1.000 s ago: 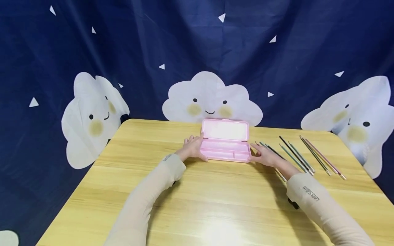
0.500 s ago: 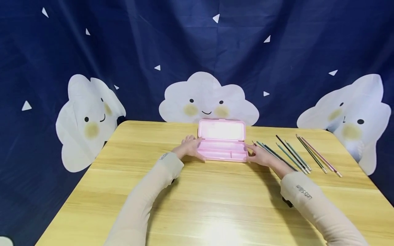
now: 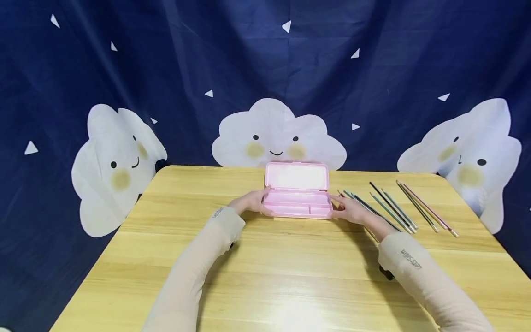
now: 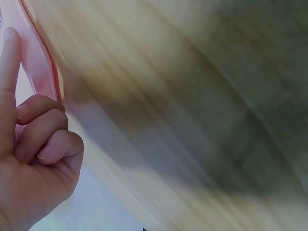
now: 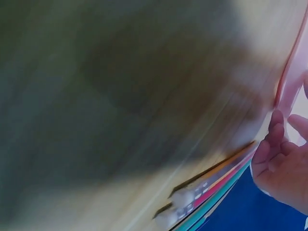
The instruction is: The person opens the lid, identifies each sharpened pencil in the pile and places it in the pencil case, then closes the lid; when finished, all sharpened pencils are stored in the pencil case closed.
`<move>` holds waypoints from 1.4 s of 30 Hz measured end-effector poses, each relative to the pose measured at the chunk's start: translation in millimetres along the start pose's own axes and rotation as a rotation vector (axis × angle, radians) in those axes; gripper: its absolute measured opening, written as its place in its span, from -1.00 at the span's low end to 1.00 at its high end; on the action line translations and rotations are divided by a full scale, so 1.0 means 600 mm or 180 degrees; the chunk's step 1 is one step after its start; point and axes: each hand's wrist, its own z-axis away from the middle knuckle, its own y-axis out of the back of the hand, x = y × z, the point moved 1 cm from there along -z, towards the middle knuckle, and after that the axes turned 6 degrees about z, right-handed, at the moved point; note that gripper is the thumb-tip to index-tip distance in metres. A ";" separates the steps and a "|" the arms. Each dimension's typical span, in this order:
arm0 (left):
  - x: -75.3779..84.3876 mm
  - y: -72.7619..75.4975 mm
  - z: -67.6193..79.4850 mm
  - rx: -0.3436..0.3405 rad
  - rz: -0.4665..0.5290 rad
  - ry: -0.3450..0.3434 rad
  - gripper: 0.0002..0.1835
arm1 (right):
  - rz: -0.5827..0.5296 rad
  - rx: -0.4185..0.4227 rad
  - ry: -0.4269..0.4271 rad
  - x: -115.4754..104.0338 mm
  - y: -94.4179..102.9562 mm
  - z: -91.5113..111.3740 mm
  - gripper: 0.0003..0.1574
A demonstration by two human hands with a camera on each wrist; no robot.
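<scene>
A pink plastic pencil case (image 3: 296, 198) lies near the far edge of the table with its lid (image 3: 296, 176) raised back. Dividers split its bare inside into a long compartment and two smaller front ones. My left hand (image 3: 251, 202) grips the left end, thumb at the front corner and a finger by the hinge. At the opposite end my right hand (image 3: 351, 210) holds the case likewise between thumb and fingers. In the left wrist view, one finger (image 4: 9, 57) stretches along the pink wall while others are curled. The pink end (image 5: 291, 82) also shows beside the right fingers.
Several pencils (image 3: 392, 206) lie in loose groups on the wooden table (image 3: 265, 267) right of the case, some partly beneath the right forearm. Their white eraser ends (image 5: 180, 197) show close to the right hand. A dark blue cloud-print curtain (image 3: 182, 69) hangs behind the table.
The head view has turned slightly right, so everything sits a little further left. Both hands stay at the case's ends. The left upper finger has come down a little from the lid's edge.
</scene>
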 end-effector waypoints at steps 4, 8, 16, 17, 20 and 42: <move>-0.003 -0.002 0.002 -0.0060 0.0099 0.0041 0.12 | -0.0133 0.0167 0.0096 0.016 0.010 0.015 -0.23; -0.003 -0.002 0.002 -0.0079 0.0152 0.0088 0.12 | -0.0202 0.0279 0.0108 0.033 0.027 0.036 -0.29; -0.006 0.000 0.003 -0.0116 0.0436 0.0192 0.13 | -0.0053 0.0311 -0.0239 0.069 0.057 0.079 -0.28; -0.006 0.001 0.004 -0.0114 0.0445 0.0192 0.12 | -0.0054 0.0315 -0.0269 0.073 0.059 0.083 -0.28; -0.007 0.002 0.004 -0.0114 0.0472 0.0195 0.13 | -0.0071 0.0341 -0.0270 0.085 0.063 0.093 -0.32; -0.004 -0.001 0.002 -0.0162 0.0452 0.0202 0.13 | 0.0243 0.0253 -0.0083 0.067 0.029 0.090 -0.48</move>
